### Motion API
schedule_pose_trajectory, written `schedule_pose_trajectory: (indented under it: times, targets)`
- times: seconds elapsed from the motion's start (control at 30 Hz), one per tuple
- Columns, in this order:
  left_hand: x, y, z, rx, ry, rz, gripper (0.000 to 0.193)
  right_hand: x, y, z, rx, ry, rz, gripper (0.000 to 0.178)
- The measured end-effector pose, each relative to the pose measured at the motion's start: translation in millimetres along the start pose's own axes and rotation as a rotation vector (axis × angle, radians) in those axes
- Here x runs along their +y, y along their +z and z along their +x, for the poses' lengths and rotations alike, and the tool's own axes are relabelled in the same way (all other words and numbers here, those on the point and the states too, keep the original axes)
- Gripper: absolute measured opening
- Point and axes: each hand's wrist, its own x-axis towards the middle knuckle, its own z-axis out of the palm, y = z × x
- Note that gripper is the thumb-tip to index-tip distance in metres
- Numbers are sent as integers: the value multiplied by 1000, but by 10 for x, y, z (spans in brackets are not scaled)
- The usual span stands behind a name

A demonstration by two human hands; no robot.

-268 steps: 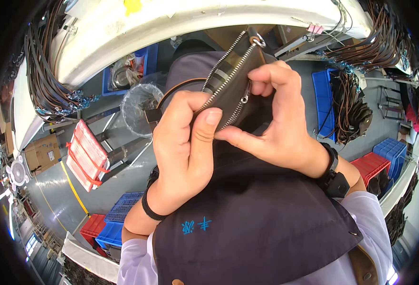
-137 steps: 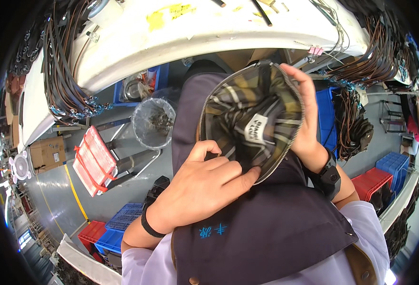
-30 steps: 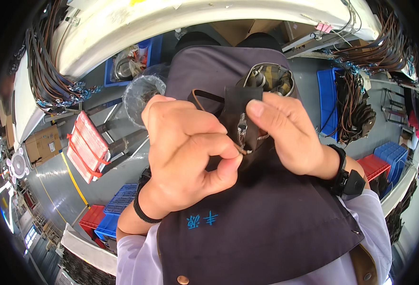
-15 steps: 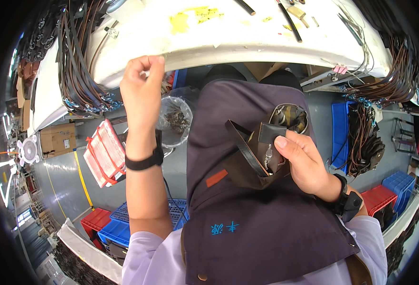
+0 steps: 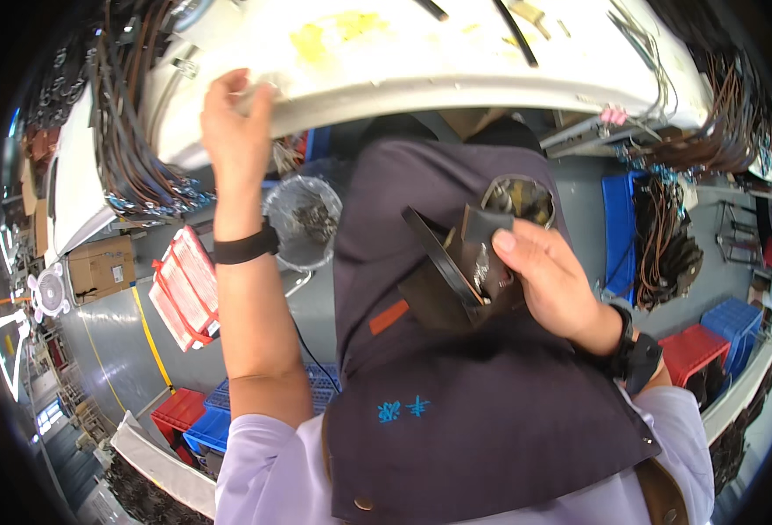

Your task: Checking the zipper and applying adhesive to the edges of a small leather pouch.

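One hand, the right hand (image 5: 550, 273), grips the dark pouch (image 5: 434, 302) over the apron (image 5: 386, 188), fingers clenched on it; the left hand (image 5: 239, 122) has moved away to the table (image 5: 386, 66) edge, any hold too blurred to tell; steadying now falls to the right alone.
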Motion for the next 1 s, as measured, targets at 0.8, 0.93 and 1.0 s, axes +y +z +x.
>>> schedule_pose_trajectory:
  times: [0.8, 0.93, 1.0]
  targets:
    - [1683, -768, -1340, -431, 793, -161, 33, -45, 42, -134, 90, -345, -299, 33]
    - [1718, -819, -1433, -224, 893, -26, 33, -62, 184, -197, 150, -480, -163, 28]
    - [1721, -827, -1474, -155, 918, 16, 31, -39, 173, -219, 153, -557, -149, 27]
